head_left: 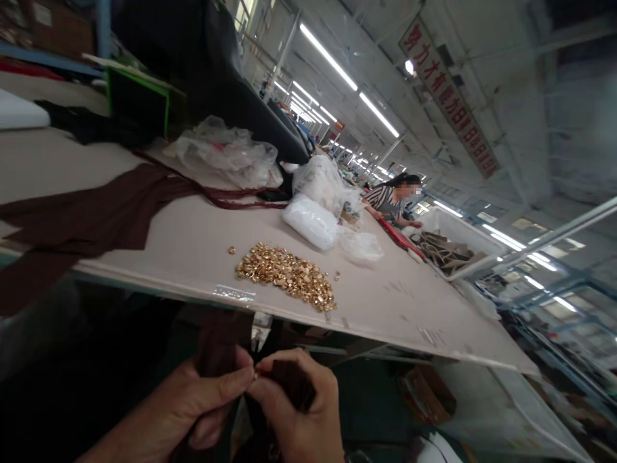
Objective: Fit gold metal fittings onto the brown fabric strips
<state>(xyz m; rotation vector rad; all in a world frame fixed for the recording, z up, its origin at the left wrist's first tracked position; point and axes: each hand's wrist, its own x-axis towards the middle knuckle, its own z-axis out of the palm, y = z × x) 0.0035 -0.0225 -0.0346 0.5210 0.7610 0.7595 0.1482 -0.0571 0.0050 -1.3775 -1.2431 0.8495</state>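
Observation:
Below the table's front edge, my left hand [197,399] is closed on dark brown fabric [219,337], its thumb and fingertips pinched. Touching it at the fingertips is my right hand [303,399], also pinched closed, with dark material inside its curled fingers. Between the two sets of fingertips shows a tiny shiny piece, too small to make out. Just beyond the hands a metal tool tip [261,329] sticks up at the table edge. A pile of small gold-coloured metal pieces [286,275] lies on the table [193,238].
Brown fabric strips [96,209] hang over the table's left edge. Clear plastic bags [226,154] and a white packet [311,222] lie behind the pile. Farther back, a person in a striped top [385,198] is beside a white bin [463,225]. A cardboard box [427,393] sits under the table.

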